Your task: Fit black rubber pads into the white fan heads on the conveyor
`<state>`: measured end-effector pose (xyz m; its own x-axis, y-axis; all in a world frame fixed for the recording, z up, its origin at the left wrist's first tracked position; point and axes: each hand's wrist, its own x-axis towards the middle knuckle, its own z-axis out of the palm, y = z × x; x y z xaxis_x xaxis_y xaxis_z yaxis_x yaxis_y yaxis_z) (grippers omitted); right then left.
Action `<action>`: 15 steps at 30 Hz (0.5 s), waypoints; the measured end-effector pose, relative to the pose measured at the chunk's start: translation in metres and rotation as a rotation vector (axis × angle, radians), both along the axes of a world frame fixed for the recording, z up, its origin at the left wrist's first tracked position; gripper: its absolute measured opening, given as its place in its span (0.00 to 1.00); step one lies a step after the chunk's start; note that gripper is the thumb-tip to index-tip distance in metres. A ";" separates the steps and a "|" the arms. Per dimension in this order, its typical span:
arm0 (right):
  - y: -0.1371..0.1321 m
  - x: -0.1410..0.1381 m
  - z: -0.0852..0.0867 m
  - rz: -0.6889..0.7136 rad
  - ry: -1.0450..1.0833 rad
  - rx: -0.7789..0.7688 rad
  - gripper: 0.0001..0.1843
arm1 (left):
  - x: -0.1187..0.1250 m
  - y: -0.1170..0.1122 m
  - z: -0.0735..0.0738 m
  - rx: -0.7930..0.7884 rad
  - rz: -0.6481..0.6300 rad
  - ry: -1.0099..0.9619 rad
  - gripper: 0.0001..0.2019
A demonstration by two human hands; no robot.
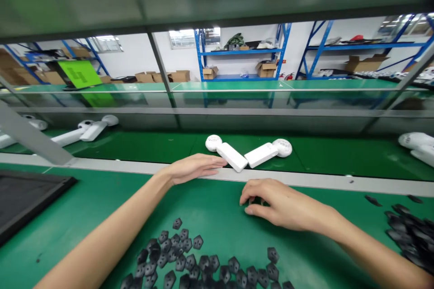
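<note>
The left hand (193, 168) lies flat and open, its fingertips against a white device (231, 156) on the far belt at 12 o'clock. The right hand (280, 203) curls narrow above the green mat (220, 216); its fingers hide anything they may pinch, so I cannot tell whether it holds something. Black hexagonal pieces (190, 262) spread toward 6 o'clock, cut off by the frame.

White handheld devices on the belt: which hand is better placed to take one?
Left, likely: the left hand reaches right up to one white device, while the right hand sits lower, over the green mat.
</note>
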<state>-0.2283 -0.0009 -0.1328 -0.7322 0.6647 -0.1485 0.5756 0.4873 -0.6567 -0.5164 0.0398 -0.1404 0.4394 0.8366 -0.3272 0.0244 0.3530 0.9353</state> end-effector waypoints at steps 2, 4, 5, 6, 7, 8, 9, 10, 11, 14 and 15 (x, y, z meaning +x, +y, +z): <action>-0.001 0.003 -0.001 -0.002 -0.020 -0.016 0.12 | -0.001 0.002 -0.004 0.054 -0.033 0.048 0.21; 0.000 0.006 -0.003 0.005 -0.037 -0.017 0.12 | -0.006 0.004 -0.004 0.086 -0.054 0.094 0.26; 0.000 0.007 -0.006 0.006 -0.039 -0.015 0.13 | -0.009 0.005 -0.002 0.098 -0.049 0.115 0.28; 0.001 0.007 -0.009 0.003 -0.035 -0.006 0.14 | -0.013 0.004 0.001 0.108 -0.032 0.140 0.30; 0.002 0.007 -0.013 -0.002 -0.026 0.009 0.16 | -0.018 0.004 0.004 0.111 -0.012 0.173 0.31; 0.004 0.007 -0.018 -0.008 -0.015 0.026 0.18 | -0.023 0.005 0.006 0.111 0.014 0.216 0.32; 0.005 0.005 -0.022 -0.014 -0.003 0.039 0.20 | -0.030 0.006 0.008 0.115 0.051 0.267 0.32; 0.005 0.004 -0.026 -0.023 0.008 0.044 0.21 | -0.038 0.009 0.008 0.128 0.107 0.324 0.30; 0.005 0.002 -0.029 -0.029 0.013 0.037 0.22 | -0.049 0.012 0.008 0.151 0.188 0.384 0.28; 0.000 -0.002 -0.029 -0.024 -0.019 -0.037 0.23 | -0.095 0.028 0.004 0.254 0.574 0.598 0.21; -0.003 -0.002 -0.027 -0.016 -0.046 -0.064 0.22 | -0.114 0.032 0.002 0.285 0.720 0.675 0.19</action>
